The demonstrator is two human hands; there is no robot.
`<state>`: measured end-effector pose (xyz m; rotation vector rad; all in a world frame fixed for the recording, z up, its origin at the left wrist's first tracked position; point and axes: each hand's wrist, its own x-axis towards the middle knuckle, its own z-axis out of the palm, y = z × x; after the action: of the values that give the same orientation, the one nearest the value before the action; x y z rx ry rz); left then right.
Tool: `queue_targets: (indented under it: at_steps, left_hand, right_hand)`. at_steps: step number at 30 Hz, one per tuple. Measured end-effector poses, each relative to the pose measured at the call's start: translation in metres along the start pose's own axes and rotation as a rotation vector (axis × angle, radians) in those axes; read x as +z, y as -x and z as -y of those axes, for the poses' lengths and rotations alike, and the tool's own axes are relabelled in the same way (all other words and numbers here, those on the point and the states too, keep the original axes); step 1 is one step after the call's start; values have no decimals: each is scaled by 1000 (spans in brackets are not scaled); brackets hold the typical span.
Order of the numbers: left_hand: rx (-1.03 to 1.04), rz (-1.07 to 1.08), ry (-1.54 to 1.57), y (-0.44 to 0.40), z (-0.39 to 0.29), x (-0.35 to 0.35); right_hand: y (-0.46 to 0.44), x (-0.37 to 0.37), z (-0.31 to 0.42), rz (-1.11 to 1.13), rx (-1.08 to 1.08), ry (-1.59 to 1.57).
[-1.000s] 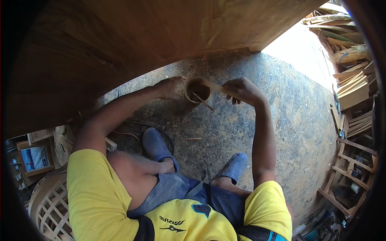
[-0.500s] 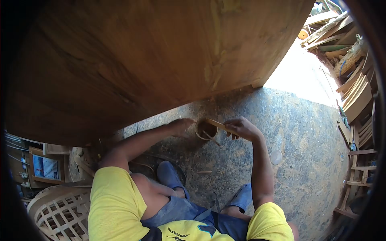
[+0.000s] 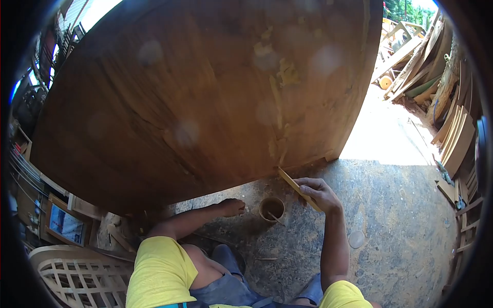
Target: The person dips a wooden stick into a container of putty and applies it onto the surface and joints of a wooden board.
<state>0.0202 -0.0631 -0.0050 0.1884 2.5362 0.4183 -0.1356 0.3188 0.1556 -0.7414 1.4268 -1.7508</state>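
Note:
My right hand [image 3: 319, 195] grips a flat wooden strip [image 3: 298, 189], its tip at the lower edge of a large brown wooden panel [image 3: 205, 102]. Yellowish patches of filler run down the panel's right part. My left hand [image 3: 232, 207] is curled closed left of a small round tub [image 3: 264, 209], apart from it; nothing shows in its fingers. A thin stick [image 3: 275, 218] leans in the tub, which has brown stuff inside.
A pale round disc [image 3: 356, 238] lies on the dusty floor [image 3: 395, 220] at right. Stacked boards [image 3: 454, 143] and scrap timber line the right side. A lattice-backed wooden piece [image 3: 77, 274] and a framed picture [image 3: 67, 226] stand at lower left.
The wooden strip has moved from over the tub to the panel's lower edge with my right hand. My left hand has drawn away from the tub. The view has tilted up.

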Motion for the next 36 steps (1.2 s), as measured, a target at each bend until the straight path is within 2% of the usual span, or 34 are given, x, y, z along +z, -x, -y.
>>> queue_targets:
  at_steps: [2,5,7,11,13,14,16,17,23,26,28,31,36]
  left_hand:
    - [-18,-15,10,5,-2,-7]
    - [1,-106,18,7,9,-8]
    - [-139,-157,204,2,29,-4]
    - [-79,-278,46,-4,63,0]
    - [-96,-249,9,-11,56,-3]
    - [-121,-212,-33,-13,52,-6]
    - [-120,-145,-57,-17,38,-8]
    - [-117,-75,-83,-19,34,-7]
    - [-55,-125,-85,-37,32,0]
    - [-26,-161,-52,-38,43,9]
    - [-47,-206,-18,-35,51,9]
    - [-47,-280,-46,-31,58,15]
    - [-38,-262,-7,-33,64,20]
  right_hand:
    - [-2,8,5,10,-5,-51]
    - [-9,34,24,-70,-127,-47]
    - [-18,50,43,-131,-192,-43]
    - [-50,91,85,-253,-317,7]
    - [-77,107,110,-468,-836,494]
    - [-88,118,128,-466,-836,501]
    - [-109,139,165,-660,-1120,748]
    - [-121,143,172,-659,-1120,758]
    - [-183,143,197,-788,-1275,950]
    - [-194,140,194,-869,-1223,1078]
    - [-182,145,188,-920,-1109,1125]
    - [-160,159,199,-899,-1058,1110]
    - [-168,159,207,-916,-1074,1209]
